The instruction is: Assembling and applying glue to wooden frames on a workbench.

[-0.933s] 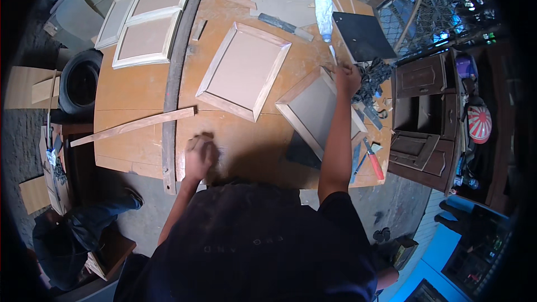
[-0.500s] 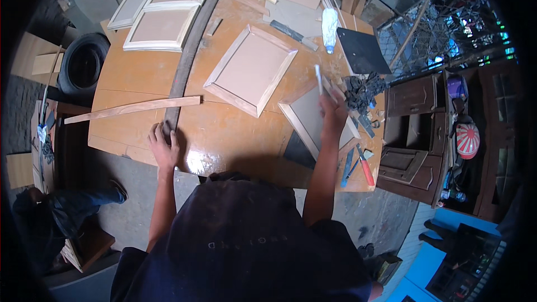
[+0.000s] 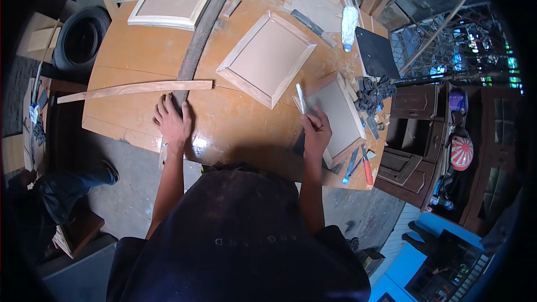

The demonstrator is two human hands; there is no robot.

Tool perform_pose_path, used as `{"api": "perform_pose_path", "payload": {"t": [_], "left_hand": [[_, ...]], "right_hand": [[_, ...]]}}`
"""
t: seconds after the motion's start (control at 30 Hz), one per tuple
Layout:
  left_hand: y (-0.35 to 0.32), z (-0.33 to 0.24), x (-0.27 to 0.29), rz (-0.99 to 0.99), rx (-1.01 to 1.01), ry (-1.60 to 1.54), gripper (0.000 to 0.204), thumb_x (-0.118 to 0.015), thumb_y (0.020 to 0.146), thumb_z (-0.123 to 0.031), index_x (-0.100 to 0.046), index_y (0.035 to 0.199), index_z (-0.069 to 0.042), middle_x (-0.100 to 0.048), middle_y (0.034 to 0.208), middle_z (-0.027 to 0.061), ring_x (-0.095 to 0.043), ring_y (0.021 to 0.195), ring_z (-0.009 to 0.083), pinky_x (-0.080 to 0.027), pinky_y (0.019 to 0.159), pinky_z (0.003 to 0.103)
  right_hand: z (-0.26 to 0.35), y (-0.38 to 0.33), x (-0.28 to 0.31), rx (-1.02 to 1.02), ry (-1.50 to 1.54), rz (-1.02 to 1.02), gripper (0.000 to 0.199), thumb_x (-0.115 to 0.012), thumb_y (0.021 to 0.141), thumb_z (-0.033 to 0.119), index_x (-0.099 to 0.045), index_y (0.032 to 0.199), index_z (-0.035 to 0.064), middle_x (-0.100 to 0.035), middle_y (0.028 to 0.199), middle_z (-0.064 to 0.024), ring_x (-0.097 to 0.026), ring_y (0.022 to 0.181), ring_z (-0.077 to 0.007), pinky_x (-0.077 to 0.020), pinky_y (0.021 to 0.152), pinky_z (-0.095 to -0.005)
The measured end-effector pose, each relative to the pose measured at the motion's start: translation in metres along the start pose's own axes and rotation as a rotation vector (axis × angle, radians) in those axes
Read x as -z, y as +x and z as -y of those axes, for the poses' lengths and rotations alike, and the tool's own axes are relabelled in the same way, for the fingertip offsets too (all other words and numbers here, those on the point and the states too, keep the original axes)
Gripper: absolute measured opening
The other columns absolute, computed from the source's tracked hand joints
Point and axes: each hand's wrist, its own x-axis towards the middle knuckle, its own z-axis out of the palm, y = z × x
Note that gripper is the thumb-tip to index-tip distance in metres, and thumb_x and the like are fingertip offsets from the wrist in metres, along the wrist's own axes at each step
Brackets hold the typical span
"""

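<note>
My left hand (image 3: 174, 126) lies flat, fingers spread, on the dark wooden bar (image 3: 196, 53), right hand (image 3: 317, 134) gripping slim whitish tool (image 3: 300, 96) by the wood-framed panel (image 3: 337, 120) on the desk (image 3: 246, 120).

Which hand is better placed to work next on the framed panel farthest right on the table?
Probably the right hand: it holds a thin pale tool beside that framed panel. The left hand rests, fingers spread, on the dark wooden bar, farther away.
</note>
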Motion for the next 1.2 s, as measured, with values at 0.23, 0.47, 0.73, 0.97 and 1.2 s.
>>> {"api": "perform_pose_path", "payload": {"t": [0.23, 0.47, 0.73, 0.97, 1.2], "left_hand": [[0.001, -0.01, 0.002, 0.009, 0.063, 0.008, 0.064, -0.053, 0.094, -0.05, -0.048, 0.142, -0.007, -0.045, 0.149, 0.0155, -0.035, 0.14, 0.0349, -0.024, 0.114, 0.055], [0.002, -0.007, -0.003, -0.017, 0.046, 0.018, 0.064, -0.054, 0.093, -0.05, -0.049, 0.141, -0.007, -0.046, 0.148, 0.0144, -0.035, 0.139, 0.0348, -0.024, 0.113, 0.055], [0.002, -0.004, -0.003, -0.04, 0.03, 0.002, 0.064, -0.054, 0.093, -0.05, -0.05, 0.14, -0.006, -0.046, 0.148, 0.0143, -0.036, 0.139, 0.0358, -0.024, 0.112, 0.055], [0.001, -0.004, -0.002, -0.039, 0.042, -0.012, 0.063, -0.055, 0.093, -0.05, -0.051, 0.139, -0.006, -0.046, 0.148, 0.014, -0.036, 0.139, 0.0358, -0.024, 0.113, 0.054], [0.001, -0.004, -0.001, -0.009, 0.038, -0.017, 0.063, -0.055, 0.093, -0.05, -0.051, 0.139, -0.006, -0.045, 0.149, 0.0136, -0.034, 0.14, 0.0357, -0.023, 0.113, 0.054]], "right_hand": [[-0.028, -0.018, -0.015, 0.077, -0.19, -0.042, 0.04, -0.077, 0.084, 0.002, -0.064, 0.122, -0.0053, -0.074, 0.089, -0.0039, -0.058, 0.072, -0.0038, -0.0476, 0.067, -0.0204], [-0.05, -0.034, -0.022, 0.128, -0.319, -0.102, 0.03, -0.079, 0.084, 0.004, -0.069, 0.111, -0.0032, -0.075, 0.089, -0.0066, -0.064, 0.077, -0.008, -0.051, 0.071, -0.0239], [-0.057, -0.047, -0.024, 0.118, -0.315, -0.047, 0.025, -0.078, 0.085, 0.005, -0.07, 0.107, -0.0016, -0.075, 0.094, -0.0068, -0.066, 0.08, -0.0099, -0.0525, 0.076, -0.0249], [-0.055, -0.047, -0.026, 0.109, -0.327, -0.033, 0.021, -0.078, 0.085, 0.004, -0.071, 0.105, -0.002, -0.074, 0.095, -0.0066, -0.067, 0.085, -0.011, -0.0529, 0.078, -0.0254], [-0.055, -0.047, -0.024, 0.14, -0.363, -0.042, 0.023, -0.077, 0.085, 0.004, -0.069, 0.106, -0.0027, -0.074, 0.094, -0.0069, -0.067, 0.083, -0.0111, -0.0529, 0.078, -0.0254]]}}
